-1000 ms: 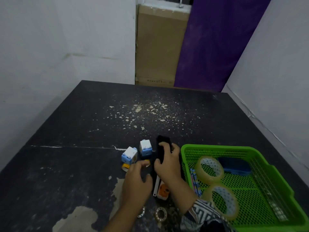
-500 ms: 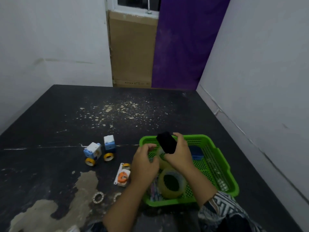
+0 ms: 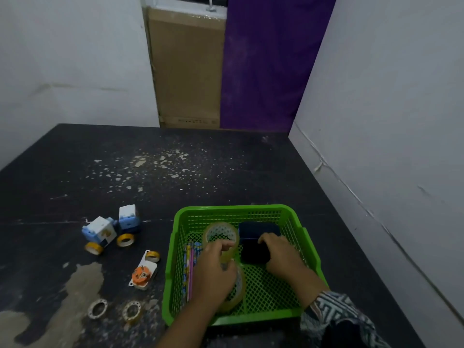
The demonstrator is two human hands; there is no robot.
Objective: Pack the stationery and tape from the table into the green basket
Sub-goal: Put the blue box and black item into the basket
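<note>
Dark table (image 3: 251, 177), open far half, green basket (image 3: 233, 209) nearside

My right arm wears a long sleeve (image 3: 336, 315) printed with a maze of angular white lines on dark blue, its cuff ending at the wrist by the near right corner of the green basket (image 3: 233, 208). Nearer me the cloth is plain dark. My left forearm (image 3: 180, 330) is bare.

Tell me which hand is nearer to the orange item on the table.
Left. The left hand is in the basket, right of the orange item; the right hand is farther right.
</note>
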